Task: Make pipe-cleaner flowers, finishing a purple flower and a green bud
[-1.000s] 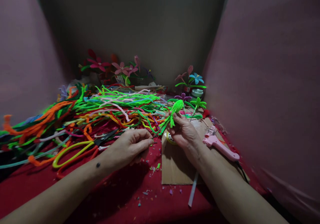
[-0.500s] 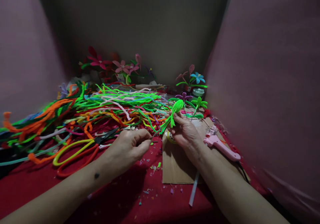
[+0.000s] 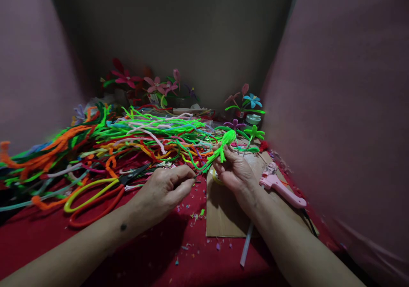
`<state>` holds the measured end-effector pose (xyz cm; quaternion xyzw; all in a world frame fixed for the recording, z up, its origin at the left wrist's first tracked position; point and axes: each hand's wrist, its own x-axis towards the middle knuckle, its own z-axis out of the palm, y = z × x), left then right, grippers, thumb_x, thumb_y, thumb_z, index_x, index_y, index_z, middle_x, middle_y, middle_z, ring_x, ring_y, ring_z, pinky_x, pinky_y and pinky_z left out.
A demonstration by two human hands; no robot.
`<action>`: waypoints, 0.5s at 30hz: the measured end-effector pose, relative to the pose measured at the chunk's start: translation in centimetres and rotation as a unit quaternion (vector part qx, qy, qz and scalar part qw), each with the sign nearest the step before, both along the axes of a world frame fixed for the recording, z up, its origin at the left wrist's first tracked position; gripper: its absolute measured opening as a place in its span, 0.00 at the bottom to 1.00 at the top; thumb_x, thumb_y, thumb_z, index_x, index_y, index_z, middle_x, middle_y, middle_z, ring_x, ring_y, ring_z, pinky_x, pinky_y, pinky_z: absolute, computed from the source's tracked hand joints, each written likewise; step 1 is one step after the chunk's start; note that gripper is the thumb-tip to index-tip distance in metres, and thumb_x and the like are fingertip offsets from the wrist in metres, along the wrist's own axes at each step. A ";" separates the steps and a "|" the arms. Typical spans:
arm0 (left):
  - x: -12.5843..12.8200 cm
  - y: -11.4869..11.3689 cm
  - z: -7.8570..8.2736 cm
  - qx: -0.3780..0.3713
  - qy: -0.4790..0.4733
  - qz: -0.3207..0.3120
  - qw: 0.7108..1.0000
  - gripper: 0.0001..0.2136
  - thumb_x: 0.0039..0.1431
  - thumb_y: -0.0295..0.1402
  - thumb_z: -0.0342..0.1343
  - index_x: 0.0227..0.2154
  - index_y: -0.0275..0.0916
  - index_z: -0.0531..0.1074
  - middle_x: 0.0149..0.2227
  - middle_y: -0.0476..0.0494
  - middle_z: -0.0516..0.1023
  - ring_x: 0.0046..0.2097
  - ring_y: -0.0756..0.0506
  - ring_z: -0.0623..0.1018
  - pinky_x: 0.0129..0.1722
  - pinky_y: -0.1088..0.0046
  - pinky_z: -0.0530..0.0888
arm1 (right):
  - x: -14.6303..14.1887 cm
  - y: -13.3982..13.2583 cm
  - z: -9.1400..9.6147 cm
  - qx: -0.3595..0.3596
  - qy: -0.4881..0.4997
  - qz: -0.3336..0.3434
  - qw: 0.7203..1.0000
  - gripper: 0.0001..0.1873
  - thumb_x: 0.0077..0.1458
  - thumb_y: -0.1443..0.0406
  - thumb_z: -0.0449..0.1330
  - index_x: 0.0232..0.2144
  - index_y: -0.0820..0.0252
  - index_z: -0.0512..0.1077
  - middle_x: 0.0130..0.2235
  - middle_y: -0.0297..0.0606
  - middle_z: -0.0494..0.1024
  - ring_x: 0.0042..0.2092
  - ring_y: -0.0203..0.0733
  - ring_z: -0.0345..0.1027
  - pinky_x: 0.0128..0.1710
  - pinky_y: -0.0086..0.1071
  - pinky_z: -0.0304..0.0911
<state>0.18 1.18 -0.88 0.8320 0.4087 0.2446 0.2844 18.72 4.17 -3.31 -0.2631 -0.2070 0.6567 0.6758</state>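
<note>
My right hand (image 3: 234,167) pinches a bright green bundle of bent pipe cleaners (image 3: 228,138), its looped, rounded end pointing up and away. Loose green ends hang out below my fingers toward the left. My left hand (image 3: 174,184) is closed in a pinch on a thin dark wire (image 3: 200,174) that runs up to the green bundle. Below the right hand lies a cardboard sheet (image 3: 223,218), with a yellow roll (image 3: 216,177) partly hidden behind the fingers.
Scissors (image 3: 92,199) with yellow and red handles lie left, beside a heap of coloured pipe cleaners (image 3: 153,129). A pink glue gun (image 3: 283,186) with a clear glue stick (image 3: 246,246) rests right. Finished flowers (image 3: 252,100) stand behind. Scraps dot the red cloth (image 3: 153,253).
Both hands stay almost in place, the left a touch further right. The green bundle has dipped very slightly. The view has shifted a little.
</note>
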 end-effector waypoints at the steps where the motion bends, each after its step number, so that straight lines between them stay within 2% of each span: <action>1: 0.0 0.0 0.0 0.000 0.002 -0.002 1.000 0.12 0.58 0.33 0.43 0.26 0.36 0.69 0.23 0.51 0.66 0.26 0.52 0.65 0.26 0.76 0.60 | -0.1 -0.1 0.2 -0.015 0.018 -0.002 1.000 0.05 0.49 0.73 0.58 0.24 0.61 0.68 0.21 0.29 0.75 0.20 0.29 0.64 0.16 0.21 0.56; 5: -0.1 0.0 -0.1 0.004 0.002 -0.006 1.000 0.12 0.58 0.33 0.43 0.26 0.36 0.69 0.22 0.52 0.66 0.26 0.52 0.65 0.26 0.76 0.60 | -0.2 -0.3 0.5 -0.021 0.032 -0.001 0.999 0.05 0.49 0.73 0.59 0.25 0.61 0.69 0.22 0.31 0.75 0.18 0.29 0.62 0.14 0.21 0.52; 10: -0.2 -0.1 -0.2 0.025 -0.005 -0.002 1.000 0.11 0.57 0.33 0.44 0.25 0.37 0.69 0.21 0.53 0.64 0.24 0.53 0.64 0.25 0.77 0.60 | -0.2 -0.1 0.3 0.005 -0.002 -0.004 1.000 0.06 0.45 0.72 0.63 0.24 0.59 0.69 0.23 0.30 0.75 0.20 0.29 0.62 0.16 0.22 0.54; 15: -0.2 -0.3 -0.3 0.052 -0.018 0.013 0.998 0.10 0.56 0.32 0.45 0.24 0.37 0.68 0.19 0.54 0.61 0.22 0.54 0.61 0.23 0.78 0.58 | -0.2 -0.2 0.3 -0.011 0.012 -0.006 1.000 0.05 0.48 0.73 0.60 0.25 0.60 0.69 0.23 0.32 0.76 0.19 0.29 0.62 0.15 0.21 0.54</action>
